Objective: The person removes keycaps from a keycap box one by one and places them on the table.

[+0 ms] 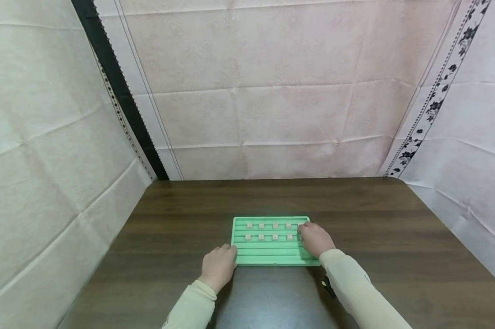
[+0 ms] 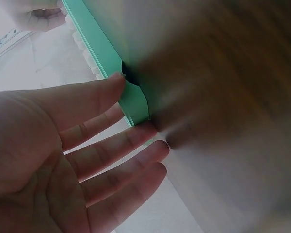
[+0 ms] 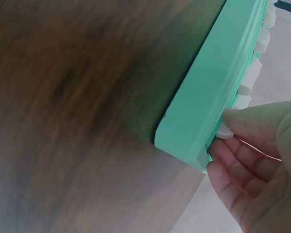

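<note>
A light green ridged board (image 1: 272,252) lies on the table with two rows of small white tiles (image 1: 275,237) in its upper grooves. Each tile bears a faint mark too small to read. At the board's near left corner, my left hand (image 1: 218,267) holds the edge, its thumb (image 2: 99,92) on the front side and its fingers around the left end. My right hand (image 1: 316,239) is over the right end of the rows. Between its thumb and fingers it pinches a white tile (image 3: 224,132) at the second row's end; the fingers partly cover that tile.
The dark brown wooden table (image 1: 181,214) extends around the board on all sides. Pale creased cloth (image 1: 247,119) hangs behind it and at both sides. A small black object (image 1: 328,287) shows under the right wrist.
</note>
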A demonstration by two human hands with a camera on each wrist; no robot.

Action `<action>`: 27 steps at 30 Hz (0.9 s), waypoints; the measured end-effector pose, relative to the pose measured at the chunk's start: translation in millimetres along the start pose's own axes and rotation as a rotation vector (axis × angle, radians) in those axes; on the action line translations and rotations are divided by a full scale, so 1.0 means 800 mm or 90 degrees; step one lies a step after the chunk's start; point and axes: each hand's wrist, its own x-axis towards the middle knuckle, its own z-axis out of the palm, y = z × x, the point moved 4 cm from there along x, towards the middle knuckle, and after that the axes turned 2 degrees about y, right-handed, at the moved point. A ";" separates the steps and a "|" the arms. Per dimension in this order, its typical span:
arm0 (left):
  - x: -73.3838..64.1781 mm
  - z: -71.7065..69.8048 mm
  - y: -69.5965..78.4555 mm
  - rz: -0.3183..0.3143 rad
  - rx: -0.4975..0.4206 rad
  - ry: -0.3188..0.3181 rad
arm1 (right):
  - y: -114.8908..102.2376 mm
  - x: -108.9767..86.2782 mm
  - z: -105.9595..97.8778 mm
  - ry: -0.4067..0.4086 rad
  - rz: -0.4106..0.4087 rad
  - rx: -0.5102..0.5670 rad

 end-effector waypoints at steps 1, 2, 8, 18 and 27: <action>0.000 0.000 0.000 0.000 -0.001 0.001 | 0.000 0.000 0.000 0.000 0.000 -0.001; -0.001 -0.001 0.000 0.000 -0.001 0.002 | 0.000 0.000 0.000 -0.001 -0.001 -0.002; -0.001 -0.005 0.002 0.001 -0.002 0.006 | 0.003 0.003 -0.003 0.003 0.000 0.002; 0.002 -0.007 -0.001 0.001 -0.005 -0.003 | 0.018 0.000 -0.025 0.029 0.024 0.032; 0.004 -0.005 0.000 -0.009 -0.011 -0.023 | 0.055 -0.010 -0.032 0.021 0.055 0.037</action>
